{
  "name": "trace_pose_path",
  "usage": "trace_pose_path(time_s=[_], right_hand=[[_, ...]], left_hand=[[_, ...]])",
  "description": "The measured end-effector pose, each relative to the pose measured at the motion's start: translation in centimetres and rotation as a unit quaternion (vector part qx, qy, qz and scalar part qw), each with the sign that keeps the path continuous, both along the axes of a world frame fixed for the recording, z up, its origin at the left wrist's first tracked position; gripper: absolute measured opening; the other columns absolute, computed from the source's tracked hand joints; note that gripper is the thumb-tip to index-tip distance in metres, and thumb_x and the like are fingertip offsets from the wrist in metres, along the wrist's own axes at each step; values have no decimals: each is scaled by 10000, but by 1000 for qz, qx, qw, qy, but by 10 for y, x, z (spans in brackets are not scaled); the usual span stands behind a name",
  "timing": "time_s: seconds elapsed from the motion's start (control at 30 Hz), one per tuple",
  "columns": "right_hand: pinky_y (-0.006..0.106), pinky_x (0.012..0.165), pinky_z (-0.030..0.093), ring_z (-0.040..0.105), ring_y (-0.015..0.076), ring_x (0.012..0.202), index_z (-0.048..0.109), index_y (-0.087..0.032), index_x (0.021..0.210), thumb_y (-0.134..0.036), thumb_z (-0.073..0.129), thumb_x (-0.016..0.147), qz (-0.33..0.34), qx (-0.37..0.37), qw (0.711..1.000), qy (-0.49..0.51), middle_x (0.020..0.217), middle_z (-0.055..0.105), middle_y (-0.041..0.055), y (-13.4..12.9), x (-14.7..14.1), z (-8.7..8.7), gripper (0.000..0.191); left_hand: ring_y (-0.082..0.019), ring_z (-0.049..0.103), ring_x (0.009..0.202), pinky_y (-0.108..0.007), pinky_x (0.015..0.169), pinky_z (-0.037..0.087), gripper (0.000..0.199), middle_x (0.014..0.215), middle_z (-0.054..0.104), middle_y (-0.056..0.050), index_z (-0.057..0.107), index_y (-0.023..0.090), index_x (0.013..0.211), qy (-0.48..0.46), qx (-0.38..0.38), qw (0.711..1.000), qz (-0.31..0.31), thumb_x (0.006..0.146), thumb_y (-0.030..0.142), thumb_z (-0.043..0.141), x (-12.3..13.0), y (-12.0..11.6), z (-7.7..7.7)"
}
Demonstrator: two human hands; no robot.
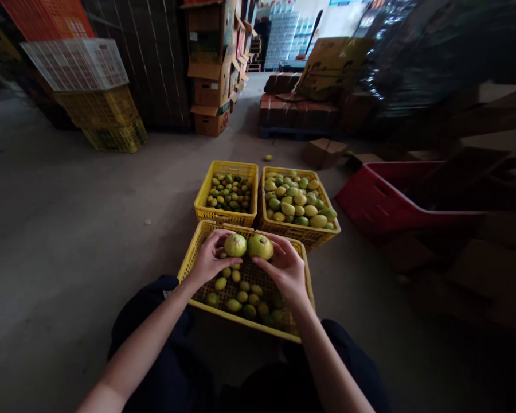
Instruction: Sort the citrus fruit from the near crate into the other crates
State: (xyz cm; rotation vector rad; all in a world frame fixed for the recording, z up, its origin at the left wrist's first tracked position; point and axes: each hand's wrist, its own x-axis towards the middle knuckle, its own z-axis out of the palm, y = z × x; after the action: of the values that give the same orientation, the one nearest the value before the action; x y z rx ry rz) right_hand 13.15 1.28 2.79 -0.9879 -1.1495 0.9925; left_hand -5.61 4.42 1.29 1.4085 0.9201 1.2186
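My left hand [210, 257] is closed around a yellow-green lemon [235, 245], its end turned toward me. Close beside it, my right hand [287, 265] grips a second lemon [261, 247], whose dark stem spot faces up. Both fruits are held over the near yellow crate [182, 274], where several smaller green and yellow lemons [242, 296] lie on the slotted bottom. Behind stand two more yellow crates: the left one [202, 211] holds small, greener lemons [229, 192], and the right one [298, 230] is heaped with larger, yellower lemons [300, 199].
A red bin [365, 198] with cardboard in it stands at the right. One loose lemon [268, 158] and a small cardboard box [324, 152] rest on the floor beyond the crates. Stacked crates [97, 109] stand at the far left, cardboard boxes [210, 109] behind.
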Motion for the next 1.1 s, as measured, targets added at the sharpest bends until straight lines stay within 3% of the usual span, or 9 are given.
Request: trace_pose_path(time_s=[0.1,0.2,0.3,0.43,0.6,0.73,0.9,1.1], right_hand=[[395,965,508,609,246,1112,671,-260,1071,-271,856,593,16,-16,1000,13,1217,634,52,0,5,2,513],[390,911,532,649,248,1035,693,-257,1066,-324,857,588,47,-86,994,43,1166,679,46,2,9,2,510],[397,865,544,674,260,962,706,-238,1041,-421,833,603,49,-152,983,87,1030,733,42,4,10,0,492],[357,782,562,684,253,899,704,-217,976,-484,813,601,37,-180,975,127,917,743,38,6,9,-4,473],[251,650,567,685,158,775,598,-268,1071,-431,789,658,33,-202,967,150,897,721,-17,5,8,-5,484],[305,690,600,702,167,776,572,-293,1139,-453,738,712,73,-212,963,149,952,718,-13,6,9,-9,485],[316,613,619,697,172,620,658,-217,979,-497,726,728,92,-289,934,192,833,742,42,10,11,-14,382],[237,489,591,625,131,451,683,-145,811,-525,670,792,83,-377,896,221,656,725,85,8,7,-7,380]], left_hand=[[-231,563,1101,-322,887,492,571,1143,585,-61,660,210,1030,-19,-40,999,-7,514,303,888,-3,4,1],[-216,608,1011,-330,892,489,584,1033,650,-54,682,180,1003,-64,-125,989,-39,474,282,905,-4,6,2],[-176,637,931,-293,866,499,545,954,680,-38,669,168,1005,-147,-205,967,-48,527,304,892,-5,5,3],[-135,656,835,-243,783,531,413,914,690,-24,661,166,947,-226,-279,932,-43,606,288,859,-6,6,3],[-143,672,862,-231,786,551,259,978,711,-53,695,141,956,-218,-304,926,-46,721,223,765,-8,11,1],[-146,686,876,-264,819,565,350,1098,700,-46,661,204,1128,-206,-300,930,-59,780,213,703,-9,11,4],[-172,700,820,-293,813,576,313,1016,716,-84,687,157,1033,-185,-308,928,-100,789,351,716,-7,11,1],[-172,693,709,-277,734,581,469,839,731,-118,713,105,903,-139,-324,931,-90,751,548,701,-3,15,-12]])
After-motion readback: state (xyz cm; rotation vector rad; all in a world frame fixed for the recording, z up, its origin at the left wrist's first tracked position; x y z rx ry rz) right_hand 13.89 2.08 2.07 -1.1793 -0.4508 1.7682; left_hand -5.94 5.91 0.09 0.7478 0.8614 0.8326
